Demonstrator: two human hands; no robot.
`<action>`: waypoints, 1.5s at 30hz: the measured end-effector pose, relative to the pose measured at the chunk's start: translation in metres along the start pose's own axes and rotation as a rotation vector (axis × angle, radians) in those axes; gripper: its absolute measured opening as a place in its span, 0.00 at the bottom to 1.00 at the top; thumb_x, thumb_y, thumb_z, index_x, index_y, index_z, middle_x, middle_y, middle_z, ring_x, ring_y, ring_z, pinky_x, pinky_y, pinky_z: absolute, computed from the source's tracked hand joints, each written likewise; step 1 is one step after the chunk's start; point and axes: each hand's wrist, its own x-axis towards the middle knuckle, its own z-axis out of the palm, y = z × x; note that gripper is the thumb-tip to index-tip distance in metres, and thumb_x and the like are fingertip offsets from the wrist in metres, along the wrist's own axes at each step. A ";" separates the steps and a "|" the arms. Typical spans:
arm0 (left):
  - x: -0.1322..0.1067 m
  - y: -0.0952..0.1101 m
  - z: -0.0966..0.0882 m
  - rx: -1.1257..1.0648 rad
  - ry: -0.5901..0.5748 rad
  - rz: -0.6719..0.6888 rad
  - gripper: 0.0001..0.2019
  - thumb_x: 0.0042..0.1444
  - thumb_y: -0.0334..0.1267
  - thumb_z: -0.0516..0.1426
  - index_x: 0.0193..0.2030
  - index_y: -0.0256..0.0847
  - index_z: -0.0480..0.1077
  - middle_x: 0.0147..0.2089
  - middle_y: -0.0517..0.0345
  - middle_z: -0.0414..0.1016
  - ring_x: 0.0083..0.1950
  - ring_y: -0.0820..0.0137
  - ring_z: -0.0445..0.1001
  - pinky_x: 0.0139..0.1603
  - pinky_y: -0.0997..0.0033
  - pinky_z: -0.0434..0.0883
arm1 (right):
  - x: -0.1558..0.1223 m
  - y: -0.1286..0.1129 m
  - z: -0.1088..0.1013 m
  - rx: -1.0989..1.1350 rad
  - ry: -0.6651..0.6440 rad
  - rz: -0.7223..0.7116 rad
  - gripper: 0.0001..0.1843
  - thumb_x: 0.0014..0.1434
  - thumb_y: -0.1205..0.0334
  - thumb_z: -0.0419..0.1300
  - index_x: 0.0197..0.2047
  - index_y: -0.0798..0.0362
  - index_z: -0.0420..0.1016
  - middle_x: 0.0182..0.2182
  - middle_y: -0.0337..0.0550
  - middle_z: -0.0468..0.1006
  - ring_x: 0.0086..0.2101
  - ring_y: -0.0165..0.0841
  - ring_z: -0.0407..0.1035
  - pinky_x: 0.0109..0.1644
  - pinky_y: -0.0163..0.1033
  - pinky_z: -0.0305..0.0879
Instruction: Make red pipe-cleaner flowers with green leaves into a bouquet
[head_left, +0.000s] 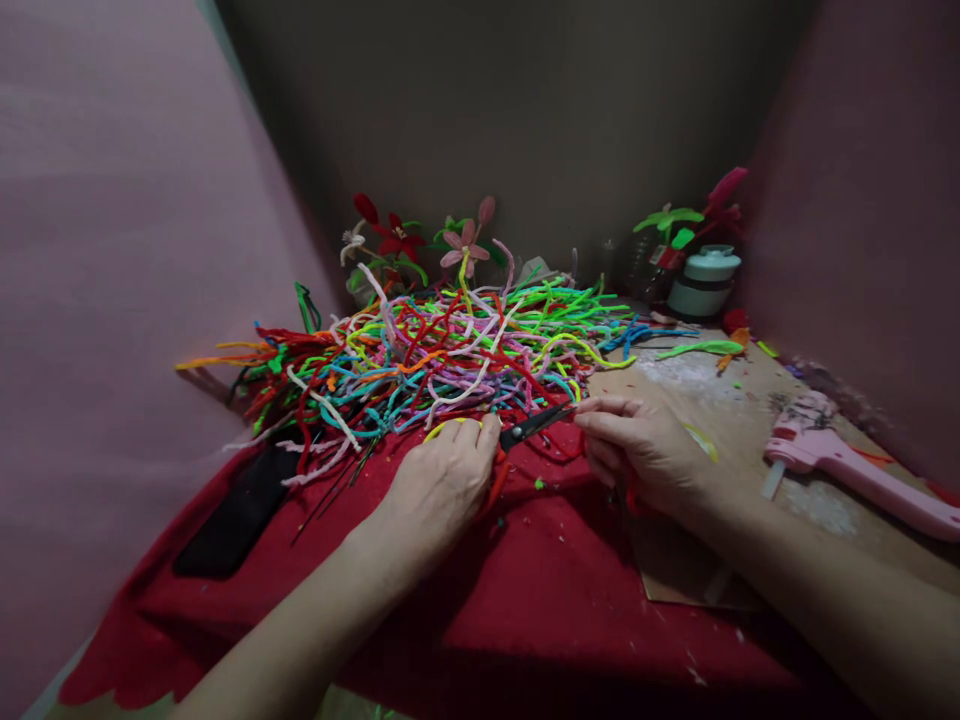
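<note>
My left hand (446,470) is closed round a pair of scissors (529,425) with black blades and orange-red handles. The blades point right, and their tips reach the fingertips of my right hand (637,445). That hand is closed in a pinch; a bit of red pipe cleaner (631,492) shows beneath it, while what lies right between the fingertips is too small to make out. Just beyond both hands spreads a large tangled heap of pipe cleaners (450,350) in many colours.
A red cloth (525,600) covers the table. On it at left lies a black phone (236,515). To the right are a cardboard sheet (675,400) and a pink glue gun (847,465). Behind stand pipe-cleaner flowers (465,245) and a pale green jar (705,282). Walls close in the sides.
</note>
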 end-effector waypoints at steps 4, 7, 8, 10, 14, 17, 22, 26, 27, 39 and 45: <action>-0.001 -0.001 0.002 -0.024 -0.010 0.018 0.19 0.58 0.27 0.43 0.56 0.34 0.56 0.43 0.48 0.68 0.43 0.64 0.68 0.40 0.67 0.70 | 0.001 0.001 0.000 0.000 -0.004 -0.027 0.08 0.45 0.61 0.65 0.27 0.55 0.71 0.08 0.27 0.56 0.11 0.20 0.47 0.12 0.28 0.49; -0.001 0.000 0.000 -0.008 -0.055 0.001 0.19 0.58 0.26 0.42 0.57 0.34 0.56 0.42 0.47 0.68 0.42 0.64 0.68 0.39 0.67 0.70 | 0.002 0.001 0.000 -0.022 0.007 -0.026 0.09 0.44 0.61 0.66 0.26 0.56 0.71 0.09 0.28 0.59 0.11 0.20 0.49 0.13 0.28 0.49; -0.001 0.001 0.000 0.004 -0.070 -0.007 0.20 0.58 0.25 0.42 0.57 0.33 0.55 0.42 0.47 0.68 0.41 0.64 0.69 0.37 0.67 0.69 | 0.002 0.001 0.001 -0.037 0.016 -0.029 0.09 0.44 0.61 0.66 0.26 0.56 0.71 0.10 0.29 0.60 0.11 0.20 0.50 0.13 0.28 0.49; -0.001 0.003 -0.002 0.023 -0.086 -0.016 0.21 0.57 0.23 0.41 0.58 0.33 0.55 0.41 0.47 0.68 0.40 0.64 0.68 0.36 0.67 0.69 | 0.002 0.001 0.001 -0.065 0.035 -0.040 0.10 0.43 0.61 0.66 0.26 0.57 0.71 0.11 0.30 0.63 0.11 0.20 0.52 0.13 0.28 0.48; -0.002 0.007 -0.003 0.030 -0.089 -0.011 0.21 0.56 0.23 0.41 0.57 0.32 0.55 0.40 0.47 0.67 0.39 0.65 0.68 0.36 0.68 0.68 | 0.001 0.001 0.002 -0.077 0.050 -0.026 0.09 0.42 0.62 0.65 0.27 0.56 0.71 0.11 0.29 0.62 0.11 0.20 0.51 0.13 0.28 0.47; -0.002 0.008 -0.002 0.039 -0.058 -0.004 0.20 0.56 0.22 0.41 0.56 0.32 0.56 0.39 0.47 0.67 0.38 0.65 0.67 0.36 0.68 0.68 | 0.001 0.000 0.002 -0.046 0.036 0.014 0.09 0.42 0.64 0.65 0.27 0.56 0.70 0.11 0.28 0.60 0.11 0.20 0.51 0.13 0.29 0.48; -0.001 0.009 -0.002 0.095 -0.035 0.002 0.18 0.56 0.24 0.41 0.53 0.34 0.57 0.38 0.49 0.67 0.37 0.66 0.67 0.34 0.69 0.67 | 0.001 -0.002 0.001 0.026 0.005 0.087 0.08 0.43 0.65 0.65 0.26 0.55 0.69 0.08 0.26 0.55 0.11 0.20 0.45 0.14 0.29 0.50; -0.002 0.008 0.000 0.154 -0.007 -0.012 0.17 0.56 0.24 0.42 0.52 0.35 0.57 0.37 0.49 0.67 0.36 0.66 0.67 0.34 0.70 0.67 | 0.003 -0.002 -0.001 0.056 -0.031 0.095 0.07 0.44 0.64 0.64 0.27 0.55 0.69 0.08 0.25 0.52 0.11 0.20 0.42 0.13 0.28 0.49; -0.002 0.008 0.001 0.160 0.005 -0.006 0.17 0.56 0.24 0.42 0.52 0.35 0.57 0.37 0.49 0.67 0.37 0.66 0.67 0.34 0.70 0.67 | 0.003 -0.001 -0.002 0.057 -0.033 0.091 0.07 0.45 0.64 0.64 0.27 0.55 0.69 0.08 0.25 0.52 0.11 0.20 0.42 0.13 0.28 0.49; -0.003 0.000 0.008 -0.061 -0.052 0.055 0.16 0.57 0.25 0.42 0.51 0.34 0.58 0.41 0.46 0.70 0.40 0.64 0.71 0.37 0.67 0.70 | 0.000 -0.007 -0.001 0.035 -0.050 0.089 0.13 0.46 0.66 0.62 0.18 0.52 0.60 0.09 0.26 0.50 0.12 0.21 0.41 0.14 0.29 0.49; -0.006 -0.006 0.008 -0.455 -0.073 0.026 0.16 0.59 0.29 0.43 0.53 0.38 0.57 0.47 0.49 0.71 0.44 0.67 0.72 0.44 0.68 0.70 | 0.001 -0.008 0.000 0.012 -0.025 0.094 0.15 0.46 0.65 0.63 0.17 0.52 0.59 0.09 0.27 0.50 0.13 0.21 0.42 0.13 0.29 0.50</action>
